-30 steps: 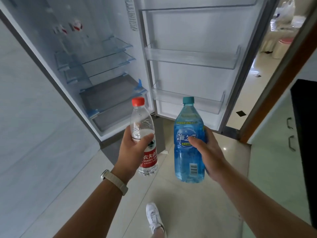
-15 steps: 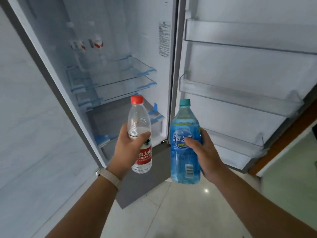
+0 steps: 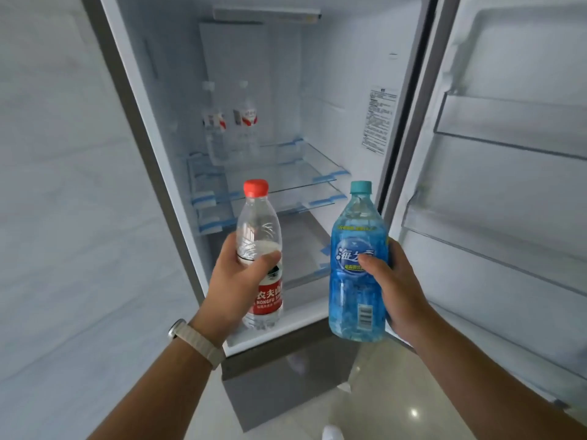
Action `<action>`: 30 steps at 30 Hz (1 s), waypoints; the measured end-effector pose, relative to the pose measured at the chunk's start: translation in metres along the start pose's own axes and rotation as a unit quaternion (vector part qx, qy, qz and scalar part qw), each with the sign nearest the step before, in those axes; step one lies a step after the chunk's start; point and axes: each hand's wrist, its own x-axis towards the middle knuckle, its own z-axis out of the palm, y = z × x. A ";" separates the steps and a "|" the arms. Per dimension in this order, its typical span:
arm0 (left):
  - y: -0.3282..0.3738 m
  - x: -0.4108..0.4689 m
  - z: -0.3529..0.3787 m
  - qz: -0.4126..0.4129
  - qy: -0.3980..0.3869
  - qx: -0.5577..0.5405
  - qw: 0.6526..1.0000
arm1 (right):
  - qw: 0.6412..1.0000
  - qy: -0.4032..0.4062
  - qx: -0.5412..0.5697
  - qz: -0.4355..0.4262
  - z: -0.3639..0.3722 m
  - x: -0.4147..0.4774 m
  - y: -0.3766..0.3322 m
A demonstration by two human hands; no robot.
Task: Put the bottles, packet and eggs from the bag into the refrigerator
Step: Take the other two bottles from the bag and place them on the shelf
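My left hand (image 3: 236,282) grips a clear water bottle (image 3: 259,230) with a red cap and red label, held upright. My right hand (image 3: 395,287) grips a larger blue bottle (image 3: 357,281) with a teal cap, also upright. Both bottles hang in front of the open refrigerator (image 3: 333,90), level with its lower glass shelves (image 3: 286,182). Two clear bottles with red-and-white labels (image 3: 230,122) stand at the back of an upper shelf. The bag, packet and eggs are out of view.
The refrigerator door (image 3: 508,185) stands open to the right, with several door racks. A pale wall panel (image 3: 63,217) runs along the left. A grey lower drawer front (image 3: 286,385) sits below the compartment, above the glossy tiled floor (image 3: 381,408).
The view has swung up and left, so the refrigerator's inside now faces me. Both hands have carried the bottles closer to the open compartment, grips unchanged.
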 end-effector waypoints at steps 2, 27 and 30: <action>0.002 0.016 -0.002 0.002 0.013 0.007 1.000 | 1.000 -0.012 0.002 -0.003 0.005 0.022 0.003; 0.054 0.226 0.000 0.067 0.235 0.015 0.970 | 0.984 -0.153 0.039 -0.083 0.103 0.273 -0.016; 0.053 0.248 -0.006 0.067 0.257 0.017 0.964 | 0.986 -0.134 0.039 -0.093 0.115 0.292 -0.016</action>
